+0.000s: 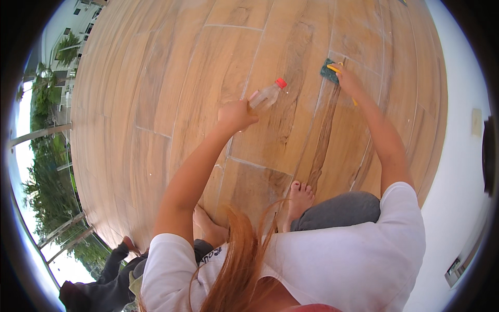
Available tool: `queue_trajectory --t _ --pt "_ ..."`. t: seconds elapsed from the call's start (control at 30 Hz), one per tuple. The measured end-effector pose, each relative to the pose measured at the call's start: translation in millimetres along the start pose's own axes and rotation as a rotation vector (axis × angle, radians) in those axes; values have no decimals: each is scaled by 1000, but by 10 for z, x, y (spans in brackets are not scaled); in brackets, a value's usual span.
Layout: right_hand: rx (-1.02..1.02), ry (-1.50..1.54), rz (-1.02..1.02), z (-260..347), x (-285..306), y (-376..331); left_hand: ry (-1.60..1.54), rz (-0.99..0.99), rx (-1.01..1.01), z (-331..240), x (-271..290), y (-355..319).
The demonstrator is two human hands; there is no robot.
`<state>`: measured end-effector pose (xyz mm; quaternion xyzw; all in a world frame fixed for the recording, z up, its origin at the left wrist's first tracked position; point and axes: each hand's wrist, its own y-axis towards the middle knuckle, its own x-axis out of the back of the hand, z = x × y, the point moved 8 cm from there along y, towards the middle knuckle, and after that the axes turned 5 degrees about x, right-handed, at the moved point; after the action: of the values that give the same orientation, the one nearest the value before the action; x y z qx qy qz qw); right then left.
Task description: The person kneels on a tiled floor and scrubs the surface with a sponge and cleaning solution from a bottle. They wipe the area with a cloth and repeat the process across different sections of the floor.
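Observation:
My left hand [237,115] is closed around a clear plastic bottle [267,98] with a red cap. The bottle is tilted over the floor, its cap end pointing away to the right. Farther off to the right, my right hand [348,79] presses a dark green scouring pad [328,72] against the wood-look tile floor [270,140]. A thin yellow piece lies across the pad under my fingers, and more yellow shows below the hand; whether both are one handle I cannot tell. Pale, whitish streaks run along the grout lines near the pad.
My bare foot [300,200] stands on the tiles below the bottle. At the lower left another person in dark clothes [112,275] is close beside me, a hand on the floor. A white wall [457,161] rises on the right; a railing [41,135] with greenery beyond runs along the left.

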<state>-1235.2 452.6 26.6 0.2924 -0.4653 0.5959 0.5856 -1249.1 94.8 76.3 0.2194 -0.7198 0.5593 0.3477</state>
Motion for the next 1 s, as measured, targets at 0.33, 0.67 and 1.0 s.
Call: queue_trajectory --t 0.33,0.67,1.0 --pt "165 117 37 625 -385 -314 42 -4 34 169 23 19" --pt "128 107 36 635 -302 790 169 -41 -12 105 -105 94" --pt "467 377 251 1533 -740 316 -198 -52 30 337 -18 4"
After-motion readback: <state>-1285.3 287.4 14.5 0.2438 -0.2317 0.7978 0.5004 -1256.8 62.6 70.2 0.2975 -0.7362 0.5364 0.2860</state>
